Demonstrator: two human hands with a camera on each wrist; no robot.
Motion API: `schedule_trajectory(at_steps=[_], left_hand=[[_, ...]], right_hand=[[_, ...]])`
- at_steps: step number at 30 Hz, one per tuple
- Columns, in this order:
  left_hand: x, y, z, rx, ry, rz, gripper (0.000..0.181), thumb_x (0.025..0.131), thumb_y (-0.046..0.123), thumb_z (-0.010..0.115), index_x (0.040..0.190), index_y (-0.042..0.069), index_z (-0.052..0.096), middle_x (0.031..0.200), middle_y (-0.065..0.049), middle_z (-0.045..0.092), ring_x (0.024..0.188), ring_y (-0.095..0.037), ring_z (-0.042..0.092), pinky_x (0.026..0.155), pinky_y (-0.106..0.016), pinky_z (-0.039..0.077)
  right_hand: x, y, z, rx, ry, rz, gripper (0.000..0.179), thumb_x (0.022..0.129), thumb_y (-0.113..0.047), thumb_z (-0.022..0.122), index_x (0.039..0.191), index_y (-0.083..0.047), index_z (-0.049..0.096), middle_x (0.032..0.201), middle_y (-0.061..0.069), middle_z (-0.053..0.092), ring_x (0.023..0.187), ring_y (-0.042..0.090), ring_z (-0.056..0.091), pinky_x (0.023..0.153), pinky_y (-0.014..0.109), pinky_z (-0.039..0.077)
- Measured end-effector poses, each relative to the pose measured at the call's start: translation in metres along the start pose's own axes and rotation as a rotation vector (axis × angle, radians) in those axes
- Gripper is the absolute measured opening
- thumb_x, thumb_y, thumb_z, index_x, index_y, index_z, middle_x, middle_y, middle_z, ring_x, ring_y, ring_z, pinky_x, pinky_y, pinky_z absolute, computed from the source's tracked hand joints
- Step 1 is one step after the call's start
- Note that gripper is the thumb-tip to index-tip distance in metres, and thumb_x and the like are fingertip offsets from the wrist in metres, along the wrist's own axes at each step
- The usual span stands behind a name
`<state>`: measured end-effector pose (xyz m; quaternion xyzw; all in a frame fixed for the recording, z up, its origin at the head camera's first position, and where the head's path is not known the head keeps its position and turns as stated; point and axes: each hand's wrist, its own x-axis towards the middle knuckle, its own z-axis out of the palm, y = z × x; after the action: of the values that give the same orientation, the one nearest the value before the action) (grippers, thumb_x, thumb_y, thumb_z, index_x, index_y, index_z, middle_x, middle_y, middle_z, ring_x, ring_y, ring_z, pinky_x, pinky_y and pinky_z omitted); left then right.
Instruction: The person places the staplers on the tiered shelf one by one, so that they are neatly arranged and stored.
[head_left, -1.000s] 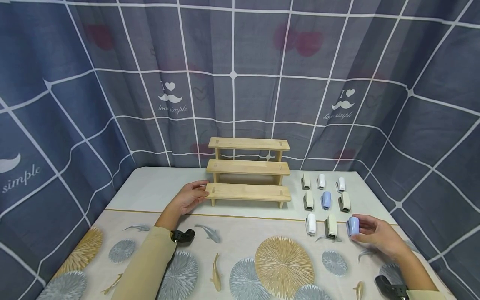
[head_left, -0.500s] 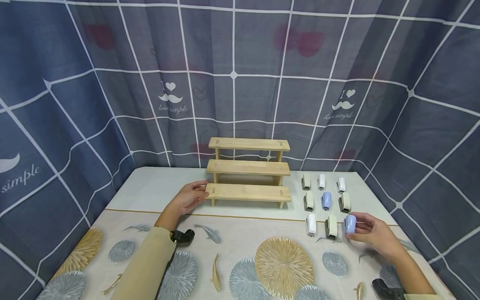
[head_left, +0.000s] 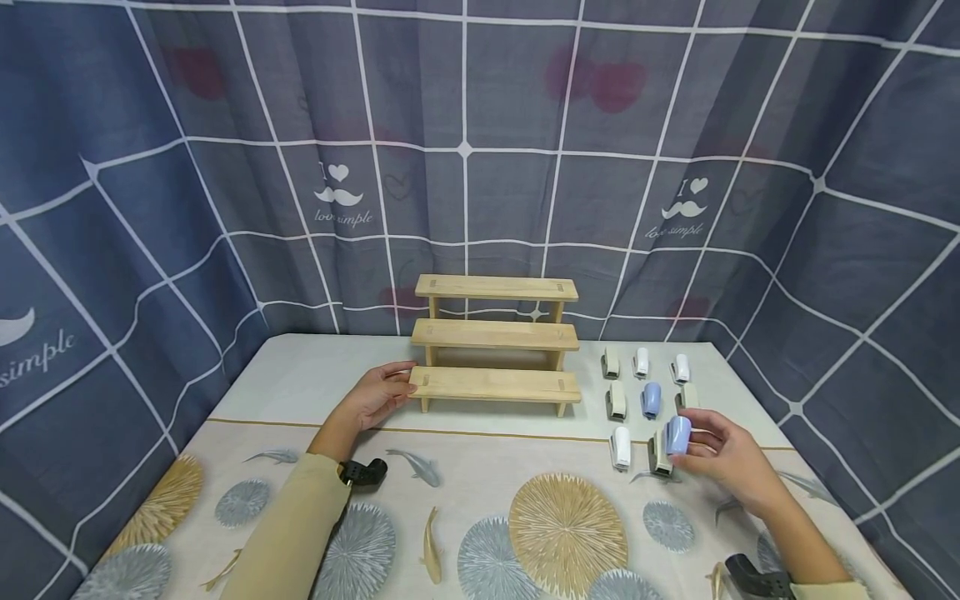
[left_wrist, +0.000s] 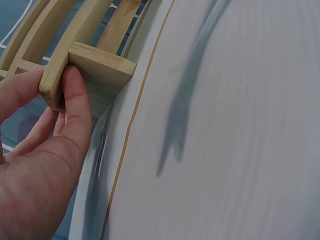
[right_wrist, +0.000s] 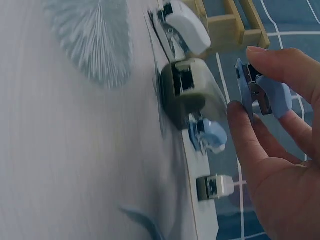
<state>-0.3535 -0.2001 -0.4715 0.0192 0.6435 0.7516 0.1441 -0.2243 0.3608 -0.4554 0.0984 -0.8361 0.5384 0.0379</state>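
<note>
A three-tier wooden display stand [head_left: 495,383] stands at the back middle of the table. My left hand [head_left: 378,396] pinches the left end of its lowest board [left_wrist: 55,75], thumb and fingers on opposite faces. On the right, my right hand [head_left: 731,458] holds a small blue stapler [right_wrist: 277,95] between thumb and fingers, raised off the table. In the head view it overlaps a cream, blocky desk punch or stapler [head_left: 658,454]; the exact kind is unclear. A white stapler [head_left: 620,448] stands just left of that one.
Behind the right hand, several similar items stand in rows, among them a second blue stapler [head_left: 651,400], a cream one [head_left: 616,400] and a white one [head_left: 680,368]. A patterned cloth [head_left: 420,533] covers the front of the table. A grid-printed curtain [head_left: 510,200] hangs behind.
My right hand has carried the blue stapler leftward and up, from beside the front cream item to overlapping it. My left hand stays on the stand.
</note>
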Motion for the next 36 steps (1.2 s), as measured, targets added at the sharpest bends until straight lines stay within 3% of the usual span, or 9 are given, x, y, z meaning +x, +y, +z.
schedule_trajectory(at_steps=[14,21,26,32,36], left_hand=[[0.000,-0.001,-0.003,0.005,-0.009,-0.002,0.066,0.095,-0.011,0.059,0.156,-0.006,0.033,0.109,-0.001,0.065,0.089,-0.008,0.069,0.072,-0.017,0.059],[0.001,-0.002,-0.003,-0.007,-0.003,-0.007,0.066,0.095,-0.011,0.059,0.156,-0.005,0.034,0.110,-0.001,0.065,0.090,-0.008,0.069,0.073,-0.017,0.060],[0.001,-0.002,-0.003,-0.002,0.000,-0.009,0.067,0.095,-0.011,0.060,0.156,-0.005,0.033,0.112,-0.003,0.064,0.092,-0.009,0.069,0.077,-0.019,0.060],[0.000,0.000,-0.003,0.012,0.000,-0.011,0.066,0.096,-0.010,0.060,0.156,-0.005,0.034,0.114,-0.004,0.064,0.094,-0.009,0.069,0.080,-0.021,0.061],[0.001,0.000,-0.003,0.004,-0.009,-0.005,0.066,0.096,-0.011,0.060,0.156,-0.006,0.032,0.113,-0.003,0.064,0.094,-0.009,0.069,0.082,-0.021,0.061]], right_hand=[[0.015,-0.026,0.041,0.096,-0.039,-0.023,0.077,0.079,0.001,0.085,0.145,0.010,0.046,0.119,-0.012,0.063,0.105,0.000,0.066,0.084,0.021,0.062],[0.030,-0.030,0.059,0.151,-0.100,-0.079,0.076,0.080,0.003,0.083,0.145,0.014,0.043,0.122,0.003,0.064,0.105,0.005,0.069,0.084,0.023,0.062],[0.041,-0.032,0.071,0.158,-0.099,-0.098,0.076,0.078,0.003,0.085,0.144,0.011,0.047,0.124,0.011,0.064,0.107,0.006,0.068,0.088,0.023,0.061],[0.052,-0.038,0.086,0.192,-0.115,-0.109,0.076,0.077,0.003,0.086,0.143,0.009,0.049,0.129,0.028,0.059,0.108,0.010,0.068,0.089,0.023,0.061],[0.058,-0.044,0.095,0.218,-0.139,-0.094,0.077,0.078,0.001,0.086,0.145,0.007,0.049,0.133,0.031,0.057,0.109,0.011,0.069,0.088,0.025,0.062]])
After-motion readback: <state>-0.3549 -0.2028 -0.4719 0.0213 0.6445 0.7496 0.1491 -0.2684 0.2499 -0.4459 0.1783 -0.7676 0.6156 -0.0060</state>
